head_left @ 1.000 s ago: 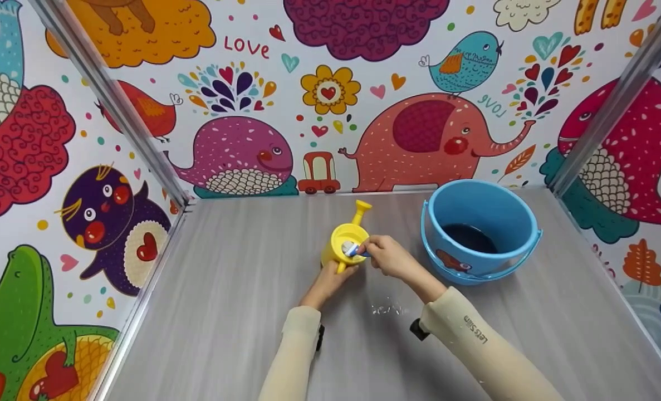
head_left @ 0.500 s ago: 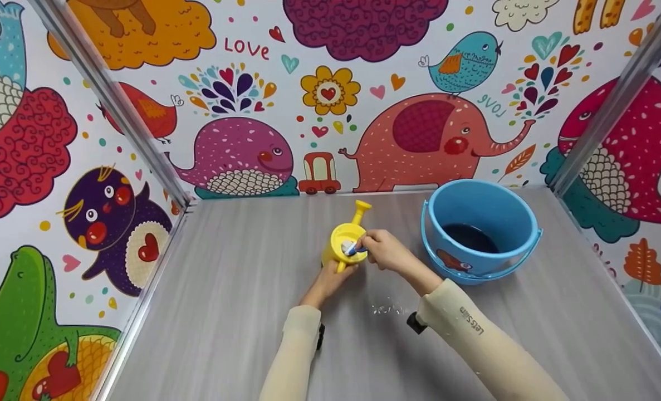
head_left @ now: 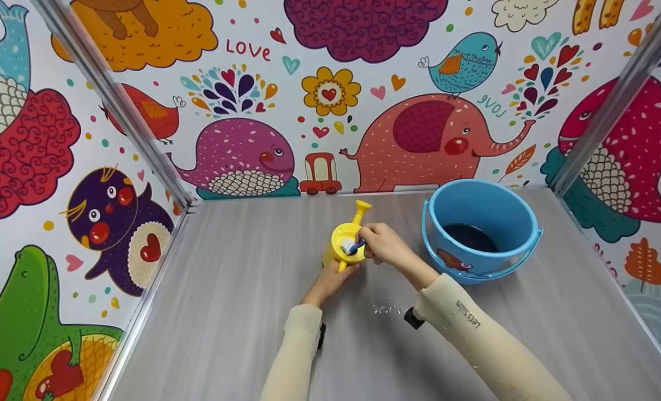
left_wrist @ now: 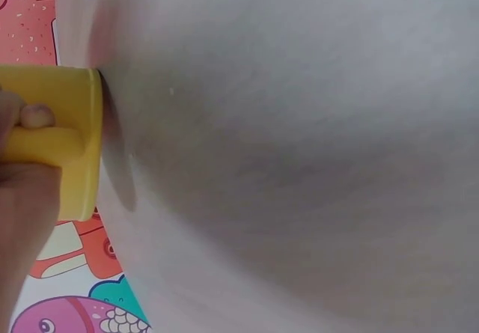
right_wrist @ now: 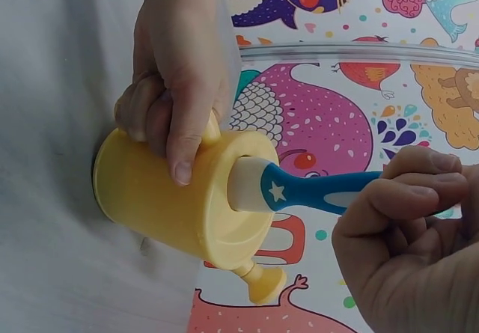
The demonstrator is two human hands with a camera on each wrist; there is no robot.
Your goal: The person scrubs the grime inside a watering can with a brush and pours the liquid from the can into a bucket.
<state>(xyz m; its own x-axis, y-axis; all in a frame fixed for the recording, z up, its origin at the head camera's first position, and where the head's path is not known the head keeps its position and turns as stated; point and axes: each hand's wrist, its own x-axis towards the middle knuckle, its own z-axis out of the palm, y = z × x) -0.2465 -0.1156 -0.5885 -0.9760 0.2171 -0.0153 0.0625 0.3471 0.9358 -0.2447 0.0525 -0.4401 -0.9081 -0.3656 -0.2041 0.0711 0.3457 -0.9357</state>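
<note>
A yellow watering can [head_left: 334,257] stands upright on the table, its spout pointing toward the back wall. My left hand [head_left: 327,280] grips its handle; in the right wrist view the thumb lies along the can's side near the top. With curled fingers, my right hand [right_wrist: 408,236] holds a brush [right_wrist: 303,188] by its blue handle, which carries a white star. The brush's white head dips into the can's round top opening, so its tip is hidden inside. The left wrist view catches only the can's lower part [left_wrist: 75,183] and some fingers.
Right of the can is a light blue bucket [head_left: 483,263] with dark liquid at its bottom and its handle lowered in front. Water drops [head_left: 388,307] lie on the grey table [head_left: 241,312] before the can. Printed walls [head_left: 330,44] enclose the back and sides.
My right hand has shifted slightly up and left, and the brush handle stands more steeply in the can's opening. The left hand and watering can have stayed nearly still.
</note>
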